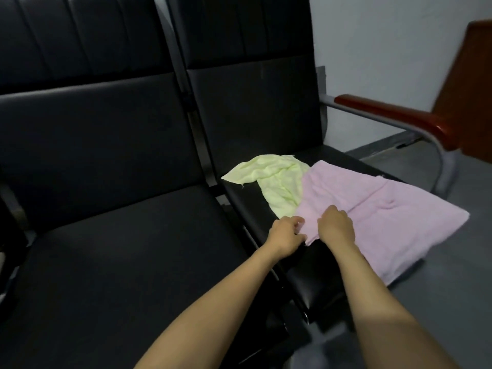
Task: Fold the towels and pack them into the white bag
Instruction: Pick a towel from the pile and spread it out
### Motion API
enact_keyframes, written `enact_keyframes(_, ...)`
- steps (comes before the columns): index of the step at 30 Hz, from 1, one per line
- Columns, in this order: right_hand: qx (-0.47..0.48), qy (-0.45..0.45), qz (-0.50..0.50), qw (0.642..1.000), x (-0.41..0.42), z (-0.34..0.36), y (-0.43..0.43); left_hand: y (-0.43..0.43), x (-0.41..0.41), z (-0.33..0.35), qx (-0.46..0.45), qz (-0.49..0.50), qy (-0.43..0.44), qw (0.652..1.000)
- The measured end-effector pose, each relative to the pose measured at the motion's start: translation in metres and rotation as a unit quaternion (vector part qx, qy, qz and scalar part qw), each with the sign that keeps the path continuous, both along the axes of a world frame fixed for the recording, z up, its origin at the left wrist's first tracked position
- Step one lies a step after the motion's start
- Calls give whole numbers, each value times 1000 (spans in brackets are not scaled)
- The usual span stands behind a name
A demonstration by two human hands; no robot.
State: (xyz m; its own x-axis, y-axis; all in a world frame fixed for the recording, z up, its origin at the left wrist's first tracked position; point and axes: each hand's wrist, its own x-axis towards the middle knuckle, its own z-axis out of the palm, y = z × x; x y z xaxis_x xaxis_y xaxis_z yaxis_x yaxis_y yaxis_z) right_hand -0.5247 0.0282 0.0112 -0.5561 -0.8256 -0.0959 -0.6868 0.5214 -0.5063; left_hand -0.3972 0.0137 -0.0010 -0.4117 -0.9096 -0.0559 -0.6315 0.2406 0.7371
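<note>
Forearms (394, 310) extended, left hand (286, 234) and right hand (335, 225) both pinch pink towel (386, 222) at its corner.

Left seat (111, 262) open — armrest (394, 118) rightward

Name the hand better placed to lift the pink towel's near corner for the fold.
Left, probably: the left hand pinches that very corner of the pink towel, while the right hand grips the edge further in.
</note>
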Motion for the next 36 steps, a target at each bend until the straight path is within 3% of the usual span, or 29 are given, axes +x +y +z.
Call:
enact_keyframes(2, -35, 20, -5, 999, -2, 3, 2, -2, 0, 1, 16, 15, 31, 999)
enact_keyframes(5, -174, 10, 15, 985, 0, 23, 8, -1, 5, 2, 11, 24, 78, 997)
enact_keyframes(7, -256, -97, 66, 960, 8, 41, 13, 2, 8, 10, 10, 22, 155, 988)
enact_keyframes(9, -271, -244, 98, 926, 17, 58, 16, 1, 10, 18, -6, 5, 229, 973)
enact_keyframes(12, -284, -301, 116, 903, 18, 62, 14, 0, 17, 28, 16, 4, 288, 957)
enact_keyframes(14, -224, -235, 131, 937, 12, 50, 8, 1, 26, 32, 66, 54, 362, 928)
enact_keyframes(16, -42, -85, 153, 984, 7, 31, 5, 2, 42, 34, 90, 96, 414, 901)
enact_keyframes(17, 54, -2, 156, 986, 4, 24, 5, 1, 51, 35, 81, 108, 415, 900)
enact_keyframes(19, 153, 94, 133, 975, 3, 17, 4, -3, 70, 31, 58, 138, 397, 905)
enact_keyframes(21, 125, 70, 92, 985, 6, 27, 6, -3, 86, 31, 43, 150, 380, 911)
enact_keyframes(23, 17, -9, 103, 994, 12, 37, 10, 7, 96, 35, 40, 113, 376, 919)
enact_keyframes(25, -99, -156, 179, 966, 30, 55, 23, 17, 99, 37, 75, 36, 339, 937)
enact_keyframes(27, -104, -267, 276, 917, 47, 68, 34, 26, 95, 35, 129, 9, 238, 962)
enact_keyframes(28, -77, -269, 314, 907, 50, 68, 35, 28, 91, 32, 131, 10, 153, 979)
enact_keyframes(30, -21, -182, 336, 924, 50, 62, 32, 33, 86, 32, 97, 14, -19, 995)
enact_keyframes(32, 43, -34, 282, 958, 41, 50, 27, 37, 87, 33, 44, 16, -131, 990)
enact_keyframes(36, 163, 87, 161, 970, 18, 33, 23, 35, 114, 45, -22, 67, -183, 981)
